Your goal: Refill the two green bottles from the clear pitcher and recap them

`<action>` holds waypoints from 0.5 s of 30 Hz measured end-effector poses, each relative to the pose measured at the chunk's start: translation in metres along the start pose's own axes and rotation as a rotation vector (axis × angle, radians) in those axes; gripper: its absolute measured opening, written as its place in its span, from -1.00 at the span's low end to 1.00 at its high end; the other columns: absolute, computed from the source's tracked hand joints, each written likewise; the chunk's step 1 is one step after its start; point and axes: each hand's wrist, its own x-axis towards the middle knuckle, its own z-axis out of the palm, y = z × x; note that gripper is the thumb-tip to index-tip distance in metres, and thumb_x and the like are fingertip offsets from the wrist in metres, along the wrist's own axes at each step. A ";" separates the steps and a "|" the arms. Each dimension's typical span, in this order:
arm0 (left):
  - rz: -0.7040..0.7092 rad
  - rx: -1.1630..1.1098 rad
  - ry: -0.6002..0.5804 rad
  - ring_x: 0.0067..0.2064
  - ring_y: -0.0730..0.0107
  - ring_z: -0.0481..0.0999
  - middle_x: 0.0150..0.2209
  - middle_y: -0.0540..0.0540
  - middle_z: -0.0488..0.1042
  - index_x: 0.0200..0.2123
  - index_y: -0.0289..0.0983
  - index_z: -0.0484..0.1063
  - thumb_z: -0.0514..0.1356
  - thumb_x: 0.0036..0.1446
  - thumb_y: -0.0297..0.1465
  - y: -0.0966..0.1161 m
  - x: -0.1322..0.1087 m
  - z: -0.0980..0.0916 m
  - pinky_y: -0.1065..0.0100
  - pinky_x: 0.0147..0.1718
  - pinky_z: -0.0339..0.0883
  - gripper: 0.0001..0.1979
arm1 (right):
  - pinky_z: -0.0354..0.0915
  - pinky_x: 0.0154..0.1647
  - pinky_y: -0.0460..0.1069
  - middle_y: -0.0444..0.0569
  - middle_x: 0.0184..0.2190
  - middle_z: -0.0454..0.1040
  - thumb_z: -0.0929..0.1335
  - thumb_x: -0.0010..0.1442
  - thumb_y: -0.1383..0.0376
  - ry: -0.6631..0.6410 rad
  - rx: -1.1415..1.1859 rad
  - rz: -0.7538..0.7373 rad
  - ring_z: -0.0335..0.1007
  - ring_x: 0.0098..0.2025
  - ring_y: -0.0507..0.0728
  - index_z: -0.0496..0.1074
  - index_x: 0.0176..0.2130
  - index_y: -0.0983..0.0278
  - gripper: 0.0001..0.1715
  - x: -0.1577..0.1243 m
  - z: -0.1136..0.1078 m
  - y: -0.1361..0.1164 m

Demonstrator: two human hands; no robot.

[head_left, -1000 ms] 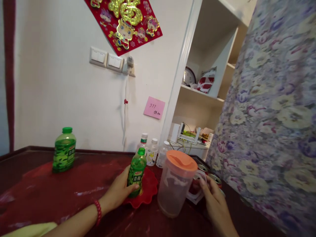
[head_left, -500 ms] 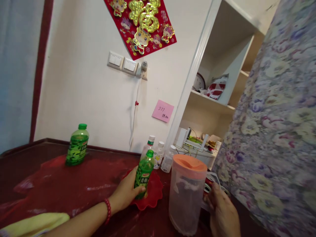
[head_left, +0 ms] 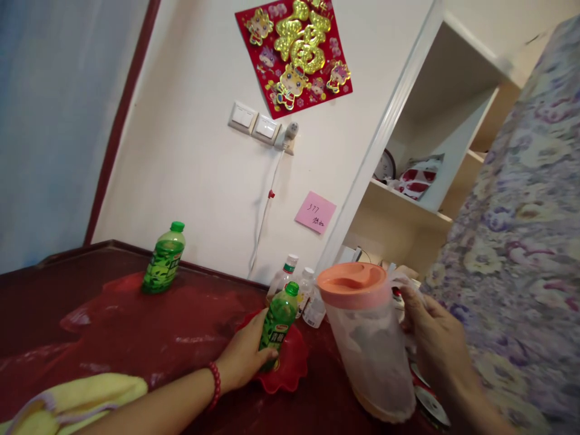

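My left hand (head_left: 244, 357) is wrapped round a small green bottle (head_left: 278, 321) with a green cap, which stands upright on a red scalloped plate (head_left: 292, 367). A red bead bracelet circles that wrist. My right hand (head_left: 435, 335) grips the handle of a clear plastic pitcher (head_left: 369, 347) with an orange lid, held tilted just right of the plate. A little brownish liquid lies at the pitcher's bottom. A second green bottle (head_left: 164, 260) stands alone further left on the dark red table (head_left: 90, 338).
Clear small bottles (head_left: 290, 275) stand by the wall behind the plate. A yellow cloth (head_left: 67, 402) lies at the near left. A floral curtain (head_left: 521, 254) hangs close on the right, shelves (head_left: 408, 205) behind it. A cable (head_left: 265, 211) runs down from the wall socket.
The pitcher has risen and tilted in my right hand, and sits closer to me. The view has swung left and up. My left hand stays on the green bottle.
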 end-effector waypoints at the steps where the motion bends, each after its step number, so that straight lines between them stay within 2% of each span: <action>1: -0.002 -0.001 0.003 0.33 -0.02 0.33 0.30 -0.25 0.38 0.31 -0.21 0.23 0.27 -0.08 -0.51 0.000 0.000 0.000 0.06 0.34 0.12 -0.19 | 0.04 -0.60 -0.09 -0.13 -0.66 0.21 0.41 0.00 -0.44 -0.009 -0.026 -0.037 0.08 -0.59 0.03 0.30 -0.54 0.26 -0.16 0.005 0.002 -0.003; 5: -0.008 0.002 0.007 0.32 -0.03 0.36 0.27 -0.26 0.41 0.29 -0.22 0.25 0.28 -0.06 -0.50 -0.001 -0.002 0.001 0.04 0.33 0.14 -0.22 | 0.04 -0.51 -0.08 -0.16 -0.61 0.20 0.40 0.07 -0.40 -0.079 -0.072 -0.118 0.08 -0.53 0.04 0.34 -0.48 0.26 -0.21 0.025 0.012 -0.010; 10: -0.038 0.025 -0.005 0.34 -0.05 0.33 0.31 -0.28 0.37 0.34 -0.23 0.20 0.30 -0.05 -0.50 -0.001 -0.003 0.001 0.05 0.33 0.13 -0.17 | 0.00 -0.53 -0.07 -0.13 -0.62 0.20 0.38 -0.04 -0.46 -0.127 -0.180 -0.178 0.10 -0.52 0.07 0.45 -0.44 0.29 -0.14 0.048 0.023 -0.022; 15: -0.062 0.048 -0.026 0.33 -0.01 0.34 0.29 -0.25 0.38 0.35 -0.22 0.19 0.33 -0.02 -0.48 0.001 -0.003 0.000 0.11 0.32 0.14 -0.17 | 0.07 -0.54 -0.07 -0.08 -0.59 0.28 0.36 -0.06 -0.47 -0.199 -0.252 -0.192 0.16 -0.54 0.08 0.50 -0.43 0.31 -0.11 0.059 0.029 -0.033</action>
